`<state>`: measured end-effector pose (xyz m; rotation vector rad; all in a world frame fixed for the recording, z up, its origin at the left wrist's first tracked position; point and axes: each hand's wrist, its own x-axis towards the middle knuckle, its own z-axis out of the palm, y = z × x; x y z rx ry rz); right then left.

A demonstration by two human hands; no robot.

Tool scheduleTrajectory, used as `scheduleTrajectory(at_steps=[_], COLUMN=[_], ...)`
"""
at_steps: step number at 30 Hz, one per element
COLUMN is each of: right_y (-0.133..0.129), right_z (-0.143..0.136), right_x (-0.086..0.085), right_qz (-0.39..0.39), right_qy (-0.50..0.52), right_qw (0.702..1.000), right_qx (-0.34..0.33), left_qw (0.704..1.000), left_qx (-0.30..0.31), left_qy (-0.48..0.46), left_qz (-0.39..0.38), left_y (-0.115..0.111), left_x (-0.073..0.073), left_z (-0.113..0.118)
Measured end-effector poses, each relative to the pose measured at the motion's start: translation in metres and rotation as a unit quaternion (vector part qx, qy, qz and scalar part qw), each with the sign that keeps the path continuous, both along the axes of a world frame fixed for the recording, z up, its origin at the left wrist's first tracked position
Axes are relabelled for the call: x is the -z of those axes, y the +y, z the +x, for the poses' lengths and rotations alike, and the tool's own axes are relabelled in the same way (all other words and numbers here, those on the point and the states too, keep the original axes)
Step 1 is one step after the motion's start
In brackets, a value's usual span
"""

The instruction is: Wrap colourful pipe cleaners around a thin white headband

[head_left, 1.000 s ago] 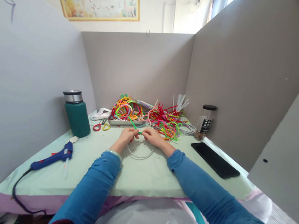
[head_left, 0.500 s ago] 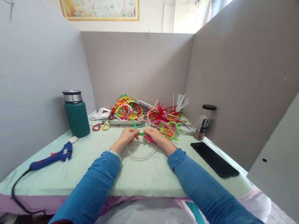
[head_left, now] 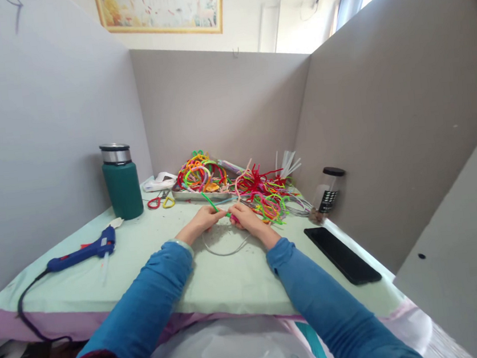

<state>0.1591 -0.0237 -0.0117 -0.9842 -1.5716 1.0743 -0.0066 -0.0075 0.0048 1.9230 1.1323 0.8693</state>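
Observation:
Near the middle of the table, my left hand (head_left: 203, 220) is closed on a green pipe cleaner (head_left: 209, 201), whose free end sticks up and to the left. My right hand (head_left: 245, 217) is closed right beside it, fingers pinched where the green strand meets a pink wrapped part (head_left: 234, 218). A thin grey wire hoop (head_left: 228, 253) curves below both hands and runs up towards them. My fingers hide where the green strand joins the hoop.
Behind the hands are a metal tray (head_left: 199, 196) of colourful hoops and a heap of pipe cleaners (head_left: 260, 185). Scissors (head_left: 167, 202), a green flask (head_left: 122, 183) and a blue glue gun (head_left: 83, 253) are left. A black phone (head_left: 342, 254) and a clear bottle (head_left: 327, 193) are right.
The green pipe cleaner's free end has tipped further left and lower. My left hand has shifted slightly, its fingers now closer to the right hand's. Less of the pink part shows.

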Motion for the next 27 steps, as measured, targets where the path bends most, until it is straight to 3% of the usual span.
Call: scheduleTrajectory(at_steps=[8, 14, 23, 27], right_y=[0.0, -0.001, -0.003, -0.004], right_z=[-0.005, -0.007, -0.006, 0.003], right_x=[0.0, -0.001, -0.003, -0.019], right_qz=[-0.04, -0.047, -0.014, 0.054], right_qy=[0.076, 0.094, 0.02, -0.029], right_qw=[0.996, 0.994, 1.0, 0.994], right_qx=[-0.023, -0.019, 0.019, 0.086], left_qw=[0.996, 0.991, 0.981, 0.977], left_qx=[0.017, -0.01, -0.013, -0.01], left_qy=[-0.055, -0.082, -0.106, -0.114], left_qz=[-0.064, -0.11, -0.159, -0.177], left_y=[0.002, 0.0, -0.002, -0.001], left_x=[-0.002, -0.006, -0.007, -0.004], left_z=[0.0, 0.0, -0.002, -0.003])
